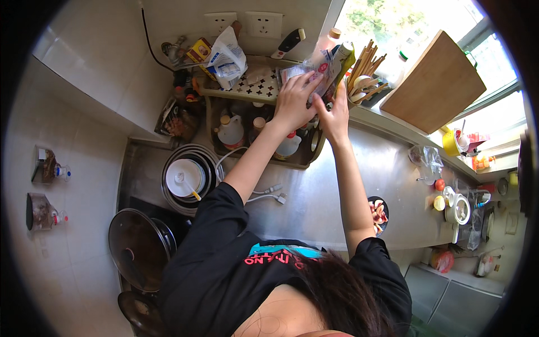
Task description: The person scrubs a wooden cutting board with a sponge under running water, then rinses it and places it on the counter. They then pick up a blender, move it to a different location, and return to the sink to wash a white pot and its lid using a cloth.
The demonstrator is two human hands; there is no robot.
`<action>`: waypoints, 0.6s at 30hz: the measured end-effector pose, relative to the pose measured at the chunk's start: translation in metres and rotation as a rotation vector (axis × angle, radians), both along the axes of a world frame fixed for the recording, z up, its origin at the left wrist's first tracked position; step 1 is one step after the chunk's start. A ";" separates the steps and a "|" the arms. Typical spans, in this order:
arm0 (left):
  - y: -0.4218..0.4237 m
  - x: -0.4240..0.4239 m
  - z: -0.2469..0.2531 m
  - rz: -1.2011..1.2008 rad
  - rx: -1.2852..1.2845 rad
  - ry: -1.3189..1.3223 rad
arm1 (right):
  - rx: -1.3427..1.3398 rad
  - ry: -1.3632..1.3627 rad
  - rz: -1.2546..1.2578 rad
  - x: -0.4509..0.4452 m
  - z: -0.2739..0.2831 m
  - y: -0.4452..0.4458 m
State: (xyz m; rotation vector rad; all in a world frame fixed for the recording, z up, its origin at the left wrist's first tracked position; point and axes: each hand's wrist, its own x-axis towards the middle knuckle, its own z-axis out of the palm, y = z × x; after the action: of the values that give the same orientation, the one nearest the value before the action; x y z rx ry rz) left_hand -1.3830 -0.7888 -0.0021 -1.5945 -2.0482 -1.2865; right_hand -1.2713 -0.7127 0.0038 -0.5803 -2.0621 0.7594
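A two-tier plastic rack (242,96) stands against the wall, with a perforated upper shelf. On that shelf's right end, my left hand (296,100) lies over plastic food packages (322,67), its fingers slightly spread. Close by on the right is my right hand (335,118), thumb and fingers apart, against the lower side of the packages and a yellow-green bag (347,63). Whether its hidden fingertips grip anything, I cannot tell. Below my wrists, the lower tier holds several bottles, among them a white jug (230,132) and a red-capped bottle (288,145).
A white bag (227,59) and a black-handled knife (289,43) are behind the rack's shelf. Chopsticks (365,63) and a wooden cutting board (436,82) stand right. Nested pots (168,198), white cables (269,196) and a plate of cut fruit (379,215) sit on the steel counter (311,210).
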 end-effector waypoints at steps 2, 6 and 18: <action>0.003 -0.001 -0.007 0.031 -0.010 0.015 | -0.069 0.002 -0.037 -0.004 -0.004 0.005; 0.004 -0.003 -0.003 0.057 0.016 -0.012 | 0.009 -0.013 -0.092 -0.009 -0.002 0.003; 0.013 -0.021 -0.011 -0.095 0.076 -0.031 | -0.082 0.109 -0.097 -0.021 -0.009 0.001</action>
State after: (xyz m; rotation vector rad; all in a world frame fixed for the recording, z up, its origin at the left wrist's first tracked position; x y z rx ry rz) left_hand -1.4038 -0.7755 -0.0133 -1.6657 -1.9384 -1.4121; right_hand -1.2920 -0.7118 -0.0049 -0.6656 -1.8957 0.8038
